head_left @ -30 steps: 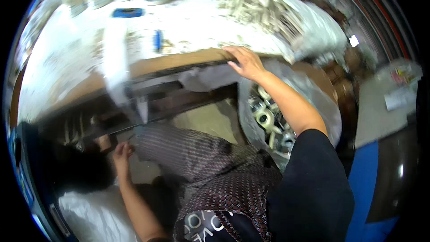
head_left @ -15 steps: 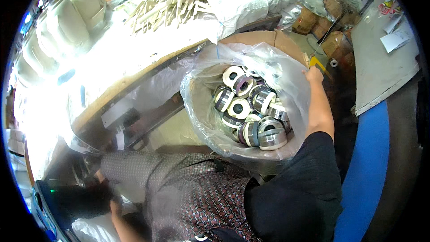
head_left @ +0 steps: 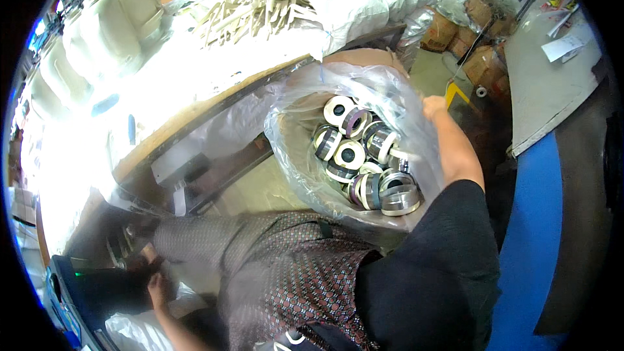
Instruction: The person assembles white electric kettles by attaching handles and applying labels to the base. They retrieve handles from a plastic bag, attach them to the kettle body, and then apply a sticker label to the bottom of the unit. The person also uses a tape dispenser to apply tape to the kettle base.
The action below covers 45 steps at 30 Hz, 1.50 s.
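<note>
A clear plastic bag [head_left: 289, 159] lines a round cardboard container [head_left: 370, 58] in front of me. Inside it lie several ring-shaped parts [head_left: 349, 155], cream-white with dark and shiny metallic bands, piled loosely on each other. My right hand [head_left: 434, 106] is closed on the far right rim of the bag, arm stretched out; whether cardboard is gripped along with it is hidden. Low on the left, my left hand [head_left: 157, 290] hangs beside a dark bin [head_left: 97, 289]. Its fingers are partly in shadow, and nothing shows in them.
A brightly lit worktable [head_left: 214, 101] curves along the left, bearing a heap of cream strips [head_left: 260, 16] and large white plastic housings [head_left: 104, 32]. A grey table [head_left: 539, 78] with papers stands right, above a blue floor strip [head_left: 530, 240]. A white bag [head_left: 143, 328] lies lower left.
My right hand has moved a little left, drawing the bag's right rim inward. My left hand has shifted slightly up and left. The ring-shaped parts have barely moved.
</note>
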Each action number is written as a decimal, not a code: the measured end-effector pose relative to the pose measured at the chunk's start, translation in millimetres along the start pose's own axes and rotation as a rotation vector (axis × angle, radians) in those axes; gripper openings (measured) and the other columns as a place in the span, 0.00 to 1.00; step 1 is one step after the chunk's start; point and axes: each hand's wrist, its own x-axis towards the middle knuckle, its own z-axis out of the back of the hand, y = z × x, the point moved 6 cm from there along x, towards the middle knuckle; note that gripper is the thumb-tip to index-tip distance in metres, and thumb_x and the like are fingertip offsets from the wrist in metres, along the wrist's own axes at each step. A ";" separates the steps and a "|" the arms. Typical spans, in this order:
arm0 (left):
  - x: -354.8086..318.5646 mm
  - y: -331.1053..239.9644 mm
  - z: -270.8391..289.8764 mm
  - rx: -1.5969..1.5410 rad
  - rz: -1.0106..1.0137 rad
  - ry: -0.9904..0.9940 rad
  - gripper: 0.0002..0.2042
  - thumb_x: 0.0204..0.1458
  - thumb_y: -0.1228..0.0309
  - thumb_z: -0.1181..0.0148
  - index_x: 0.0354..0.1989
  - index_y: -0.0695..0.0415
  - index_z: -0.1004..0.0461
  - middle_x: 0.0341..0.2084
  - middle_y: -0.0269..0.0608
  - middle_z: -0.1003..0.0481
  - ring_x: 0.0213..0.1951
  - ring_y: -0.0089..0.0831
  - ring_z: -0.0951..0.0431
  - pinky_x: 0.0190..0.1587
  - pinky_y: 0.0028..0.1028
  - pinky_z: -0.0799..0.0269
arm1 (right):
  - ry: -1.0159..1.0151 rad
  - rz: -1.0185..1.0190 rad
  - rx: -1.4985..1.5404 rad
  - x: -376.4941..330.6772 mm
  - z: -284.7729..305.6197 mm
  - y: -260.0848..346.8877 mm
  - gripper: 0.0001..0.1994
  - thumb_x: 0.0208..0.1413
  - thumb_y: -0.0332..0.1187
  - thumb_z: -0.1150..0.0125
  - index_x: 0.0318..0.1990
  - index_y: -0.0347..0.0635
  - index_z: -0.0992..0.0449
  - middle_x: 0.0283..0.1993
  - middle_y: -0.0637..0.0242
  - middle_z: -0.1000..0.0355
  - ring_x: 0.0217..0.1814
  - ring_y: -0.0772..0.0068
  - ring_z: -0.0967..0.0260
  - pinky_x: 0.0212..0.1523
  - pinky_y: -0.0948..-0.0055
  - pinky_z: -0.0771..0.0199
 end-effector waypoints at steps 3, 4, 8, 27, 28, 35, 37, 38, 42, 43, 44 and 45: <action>11.2 -40.8 -44.9 -0.175 -0.320 -0.056 0.10 0.57 0.67 0.40 0.42 0.59 0.24 0.29 0.35 0.26 0.27 0.24 0.28 0.30 0.22 0.32 | -0.052 0.208 -0.073 -62.4 14.2 49.6 0.12 0.49 0.38 0.46 0.27 0.45 0.17 0.34 0.54 0.21 0.38 0.52 0.22 0.38 0.55 0.23; 17.0 -25.9 -53.8 -0.315 -0.123 -0.045 0.11 0.58 0.66 0.41 0.43 0.59 0.25 0.29 0.36 0.25 0.27 0.25 0.27 0.31 0.22 0.30 | -0.014 0.257 0.006 -97.8 29.2 66.0 0.12 0.49 0.40 0.45 0.25 0.44 0.18 0.32 0.53 0.22 0.35 0.50 0.23 0.37 0.54 0.24; 37.2 61.4 13.1 0.186 -0.039 0.023 0.13 0.59 0.64 0.42 0.47 0.58 0.27 0.25 0.37 0.25 0.26 0.25 0.25 0.30 0.23 0.29 | 0.004 0.771 0.240 -217.3 116.4 198.6 0.18 0.51 0.46 0.42 0.21 0.41 0.22 0.24 0.49 0.27 0.27 0.44 0.27 0.32 0.49 0.29; -37.5 46.8 -18.8 0.476 0.094 0.089 0.11 0.57 0.68 0.43 0.43 0.63 0.24 0.30 0.38 0.23 0.29 0.26 0.24 0.30 0.27 0.27 | 0.075 -0.322 0.127 13.0 18.4 -58.8 0.25 0.53 0.54 0.40 0.47 0.43 0.22 0.51 0.55 0.24 0.54 0.54 0.26 0.51 0.57 0.26; -35.9 41.9 -28.0 0.617 0.158 0.138 0.11 0.58 0.68 0.43 0.43 0.63 0.25 0.31 0.39 0.23 0.30 0.26 0.24 0.30 0.27 0.27 | 0.060 -0.266 0.102 14.0 12.7 -57.0 0.22 0.55 0.51 0.41 0.46 0.43 0.21 0.50 0.55 0.24 0.53 0.53 0.26 0.50 0.57 0.25; -28.1 70.8 -21.2 0.646 0.058 0.091 0.10 0.56 0.70 0.41 0.43 0.63 0.24 0.26 0.37 0.24 0.28 0.26 0.24 0.29 0.25 0.27 | 0.224 0.306 -0.311 -14.5 -73.6 52.6 0.12 0.51 0.36 0.47 0.35 0.46 0.17 0.41 0.56 0.21 0.45 0.56 0.22 0.43 0.59 0.22; -15.8 61.3 -46.1 0.555 0.087 0.137 0.12 0.58 0.68 0.42 0.44 0.63 0.24 0.27 0.39 0.24 0.29 0.26 0.24 0.30 0.26 0.28 | 0.215 0.415 -0.287 -66.9 -80.4 66.3 0.11 0.50 0.34 0.48 0.33 0.46 0.17 0.38 0.56 0.21 0.43 0.57 0.21 0.42 0.59 0.22; -13.2 63.7 -45.3 0.447 0.076 0.118 0.12 0.58 0.67 0.42 0.44 0.63 0.24 0.27 0.40 0.24 0.29 0.26 0.25 0.30 0.26 0.28 | 0.241 0.445 -0.290 -90.9 -67.6 81.9 0.11 0.50 0.33 0.47 0.32 0.46 0.17 0.38 0.55 0.21 0.42 0.57 0.21 0.41 0.58 0.22; 9.9 23.1 -90.0 0.200 0.017 0.223 0.15 0.59 0.65 0.43 0.49 0.63 0.26 0.29 0.40 0.25 0.30 0.26 0.25 0.32 0.25 0.30 | 0.194 0.435 -0.180 -172.5 15.1 88.0 0.10 0.46 0.35 0.44 0.26 0.41 0.18 0.30 0.52 0.22 0.36 0.52 0.22 0.38 0.56 0.23; 13.9 24.3 -87.2 0.156 -0.008 0.213 0.16 0.60 0.64 0.43 0.50 0.63 0.27 0.29 0.39 0.25 0.30 0.26 0.25 0.32 0.24 0.30 | 0.194 0.442 -0.170 -195.1 55.7 107.8 0.10 0.45 0.36 0.43 0.25 0.41 0.19 0.29 0.53 0.22 0.36 0.52 0.22 0.38 0.57 0.23; 16.3 13.7 -93.8 0.087 -0.052 0.186 0.16 0.60 0.64 0.44 0.52 0.62 0.27 0.28 0.36 0.25 0.29 0.24 0.26 0.33 0.24 0.30 | 0.132 0.435 -0.074 -224.2 85.7 118.6 0.10 0.45 0.37 0.43 0.23 0.41 0.20 0.27 0.52 0.23 0.34 0.50 0.23 0.38 0.56 0.24; 21.3 10.3 -96.4 0.025 0.018 0.218 0.17 0.60 0.63 0.44 0.53 0.60 0.26 0.29 0.33 0.25 0.28 0.22 0.26 0.34 0.23 0.30 | 0.068 0.431 0.026 -250.0 114.9 129.1 0.11 0.45 0.38 0.42 0.22 0.41 0.21 0.25 0.52 0.24 0.33 0.49 0.24 0.37 0.55 0.24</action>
